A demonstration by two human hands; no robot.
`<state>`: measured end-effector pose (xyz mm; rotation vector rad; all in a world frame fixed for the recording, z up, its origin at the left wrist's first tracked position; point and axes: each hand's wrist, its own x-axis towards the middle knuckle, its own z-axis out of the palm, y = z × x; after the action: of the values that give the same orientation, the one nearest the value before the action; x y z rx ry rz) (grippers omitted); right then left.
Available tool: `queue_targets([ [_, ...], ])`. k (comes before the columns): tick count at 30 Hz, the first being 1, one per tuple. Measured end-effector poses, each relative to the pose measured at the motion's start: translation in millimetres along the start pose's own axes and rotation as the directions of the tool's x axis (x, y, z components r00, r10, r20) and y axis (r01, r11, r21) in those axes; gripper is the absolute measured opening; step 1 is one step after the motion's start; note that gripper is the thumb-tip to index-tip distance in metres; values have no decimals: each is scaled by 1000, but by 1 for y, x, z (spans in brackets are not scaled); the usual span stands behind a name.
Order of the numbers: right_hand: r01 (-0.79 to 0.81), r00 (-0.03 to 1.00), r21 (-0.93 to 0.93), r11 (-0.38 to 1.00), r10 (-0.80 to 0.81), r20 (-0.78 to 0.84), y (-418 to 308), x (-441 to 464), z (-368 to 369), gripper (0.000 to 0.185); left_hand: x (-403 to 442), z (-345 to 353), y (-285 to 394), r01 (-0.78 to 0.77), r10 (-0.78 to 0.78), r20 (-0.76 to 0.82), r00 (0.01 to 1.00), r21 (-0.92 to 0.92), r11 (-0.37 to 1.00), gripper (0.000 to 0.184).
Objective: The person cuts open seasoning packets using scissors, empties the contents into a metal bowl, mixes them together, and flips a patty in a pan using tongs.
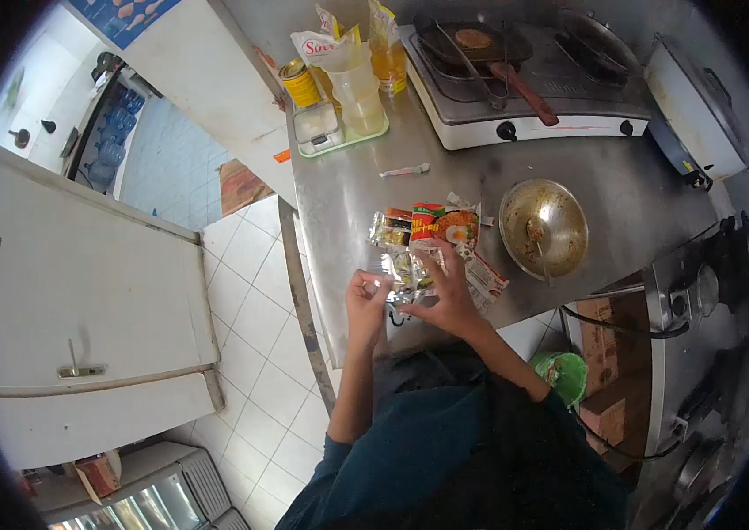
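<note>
Several packets (pixel 486 281): a loose, overlapping cluster on the steel desk (pixel 639 212), close to its near edge, directly at the person's two hands.
Left hand (pixel 367 296): thumb and fingertips together, clamped on the left edge of a foil sachet.
Right hand (pixel 448 289): thumb and fingers apart, curved over the cluster; whether the fingertips touch a packet, I cannot tell.
Foil sachet (pixel 402 266): silvery and shiny, between the two hands, partly hidden by them.
Noodle pack (pixel 458 223): red and green with a food picture, at the far side of the cluster, just beyond the right hand's fingers.
Bowl (pixel 572 212): metal, upright, right of the packets and apart from them, its inner wall smeared with brown.
Spoon (pixel 545 262): leans in the bowl, handle toward the person, brownish food at its tip.
Tube (pixel 404 170): small, whitish, alone between packets and tray.
Tray (pixel 344 145): green, at the back left, bearing a lidded tub (pixel 317 125), a jug (pixel 360 97) and other containers.
Stove (pixel 551 126): white-fronted, at the back, with a round brown patty (pixel 472 38) in the left pan (pixel 516 49).
Spatula (pixel 525 93): wooden handle jutting over the stove's front.
Bin (pixel 567 375): green, below the desk, right of the person.
</note>
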<state>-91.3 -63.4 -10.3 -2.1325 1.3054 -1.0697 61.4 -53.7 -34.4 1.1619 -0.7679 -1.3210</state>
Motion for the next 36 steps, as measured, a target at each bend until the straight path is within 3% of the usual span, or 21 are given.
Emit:
queue_targets([
  [4, 14, 992, 67, 998, -22, 122, 5, -3, -7, 51, -6, 10, -9, 39, -38, -26, 999, 45, 998, 12],
  [7, -79, 987, 242, 967, 42, 157, 20, -10, -3, 40, -5, 13, -14, 76, -76, -10, 997, -20, 997, 10],
  [9, -117, 985, 246, 962, 81, 152, 32, -10, -11, 38, -5, 10, -17, 153, -153, 3, 988, -97, 983, 9],
  [10, -134, 984, 250, 959, 99, 148, 34, -7, -15, 36, -3, 12, -20, 114, -115, -33, 993, -39, 993, 9],
  [11, -69, 993, 6, 998, 68, 95, 35, -6, -21, 34, -2, 13, -25, 76, -74, -69, 995, 21, 997, 9],
  [13, 35, 999, -472, 881, -31, 16, 15, 5, -46, 29, 3, 9, -45, 7, 19, -92, 996, 265, 964, 10],
  [14, -73, 990, -197, 978, 95, 104, 17, 10, -52, 26, 8, 3, -61, -27, 65, -73, 995, 439, 898, 13],
  [15, -209, 957, 82, 974, 187, 223, 22, 15, -58, 23, 9, 4, -60, -61, 109, -44, 993, 599, 799, 15],
  [16, -360, 903, 333, 871, 236, 358, 27, 18, -64, 19, 10, 3, -58, -94, 146, -16, 989, 693, 715, 19],
  [19, -219, 970, 57, 974, 211, 120, 48, 20, -62, 17, 22, 0, -45, -216, 306, 74, 949, 861, 460, 28],
  [21, -350, 916, 305, 886, 256, 310, 57, 24, -70, 13, 47, -8, -41, -314, 483, 124, 867, 889, 334, 30],
  [24, -479, 839, 453, 752, 241, 487, 54, 33, -77, 12, 97, -17, -48, -248, 511, 39, 859, 904, 349, 28],
  [25, -508, 818, 472, 721, 232, 526, 52, 35, -78, 12, 107, -15, -46, -133, 354, -50, 934, 872, 472, 28],
  [28, -398, 849, 286, 872, 231, 476, 38, 43, -80, 13, 132, -15, -55, -43, 314, -88, 945, 921, 388, 28],
  [29, -451, 824, 449, 772, 167, 541, 36, 44, -82, 13, 136, -17, -62, -52, 343, -104, 934, 908, 415, 26],
  [31, -556, 775, 683, 474, -2, 632, 33, 40, -85, 12, 143, -21, -57, -66, 188, -4, 982, 928, 366, 25],
  [32, -408, 815, 486, 772, 69, 575, 30, 39, -81, 12, 145, -23, -57, -74, 101, 42, 994, 937, 341, 25],
  [33, -235, 861, 195, 952, 111, 497, 26, 39, -73, 12, 150, -28, -63, -77, 134, 31, 990, 930, 360, 23],
  [34, -63, 907, -145, 987, 117, 406, 26, 39, -67, 11, 155, -33, -70, -82, 166, 19, 986, 923, 377, 21],
  [35, -102, 895, 89, 991, 52, 442, 32, 39, -67, 9, 160, -38, -76, -88, 198, 9, 980, 915, 393, 19],
  [36, -232, 850, 380, 896, -4, 527, 35, 38, -71, 10, 156, -38, -67, -132, 261, 13, 965, 886, 445, 17],
])
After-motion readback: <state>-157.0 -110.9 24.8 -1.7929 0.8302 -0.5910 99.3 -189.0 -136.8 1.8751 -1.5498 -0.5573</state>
